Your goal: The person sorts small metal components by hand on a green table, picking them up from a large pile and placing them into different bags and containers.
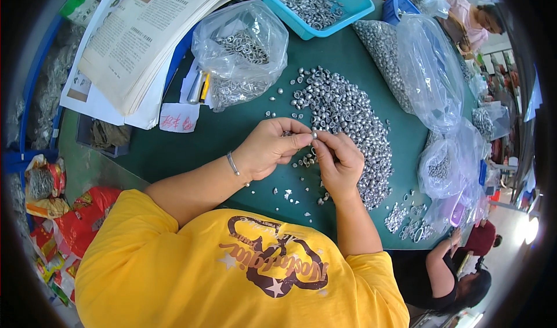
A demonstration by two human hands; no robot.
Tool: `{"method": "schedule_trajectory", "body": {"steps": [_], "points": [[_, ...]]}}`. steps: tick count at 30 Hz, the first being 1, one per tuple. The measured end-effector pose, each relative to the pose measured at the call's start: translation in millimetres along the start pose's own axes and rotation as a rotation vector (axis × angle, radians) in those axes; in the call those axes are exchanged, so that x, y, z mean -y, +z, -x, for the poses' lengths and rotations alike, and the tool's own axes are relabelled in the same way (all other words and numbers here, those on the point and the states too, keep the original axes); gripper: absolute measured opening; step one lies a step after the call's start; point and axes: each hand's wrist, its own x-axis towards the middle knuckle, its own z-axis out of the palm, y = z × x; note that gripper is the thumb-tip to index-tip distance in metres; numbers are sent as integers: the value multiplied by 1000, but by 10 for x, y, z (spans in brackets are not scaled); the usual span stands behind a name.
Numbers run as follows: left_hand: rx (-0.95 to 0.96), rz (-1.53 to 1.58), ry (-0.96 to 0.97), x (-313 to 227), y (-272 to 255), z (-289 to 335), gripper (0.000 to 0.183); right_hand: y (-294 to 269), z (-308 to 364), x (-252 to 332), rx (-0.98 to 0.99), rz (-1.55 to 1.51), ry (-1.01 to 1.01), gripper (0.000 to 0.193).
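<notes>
Together, our two hands meet over the bench [220,133], at the left side of a heap [351,128] of small silver pieces. Our left hand [270,147] has its grip nearly closed, thumb and forefinger pinching one piece [314,135] at their tips. Our right hand [341,161] comes at it from the other side, its thumb and forefinger also drawn in on the same piece, with barely a gap between them. The fingertips cover much of it, so we cannot tell its exact shape. Something silver shows beneath our left forefinger too, but we cannot tell whether we hold it. White bits [288,194] lie scattered nearer our body. Beyond our left hand stands an open clear bag [275,41] of rings, with a blue basket [364,10] of more pieces farther off.
</notes>
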Motion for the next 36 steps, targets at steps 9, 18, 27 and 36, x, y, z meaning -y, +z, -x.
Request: {"method": "schedule_trajectory", "body": {"steps": [9,18,27,36], "points": [[-81,-245,125,18,58,14,15,-4,37,-21,-46,-41,-60,14],[-122,-717,484,10,104,55,13,61,131,-68,-99,-164,99,15],[-149,-810,619,6,82,42,11,-29,140,-44,21,-379,265,11],[-161,-848,667,25,76,40,11,-56,142,-1,44,-634,505,10]]}}
